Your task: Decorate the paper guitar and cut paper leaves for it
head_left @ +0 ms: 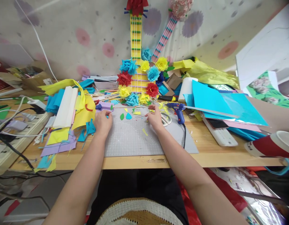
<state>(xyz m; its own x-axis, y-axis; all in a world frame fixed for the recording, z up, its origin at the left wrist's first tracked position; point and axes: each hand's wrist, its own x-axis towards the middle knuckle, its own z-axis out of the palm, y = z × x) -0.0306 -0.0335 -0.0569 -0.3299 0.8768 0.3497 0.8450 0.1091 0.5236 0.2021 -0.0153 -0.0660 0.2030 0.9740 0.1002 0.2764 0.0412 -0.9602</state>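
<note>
My left hand (103, 122) rests at the left edge of the grey cutting mat (132, 143), its fingers curled beside a small purple roll (104, 106). At the mat's right part, my right hand (154, 117) has bent fingers, with white-handled scissors (166, 119) right beside it. What either hand pinches is too small to make out. A thin stick (130, 107) spans much of the gap between them, though contact with the fingers is unclear. Between the hands lie a green paper leaf (122, 116), a blue paper leaf (128, 116) and yellow scraps (137, 113).
A blue glue gun (178, 110) lies right of the scissors. Behind the mat stands a yellow paper guitar (136, 40) with paper flowers. Crepe paper (66, 107) and a power strip (38, 128) lie left; blue sheets (210, 100) and a paper cup (271, 144) lie right.
</note>
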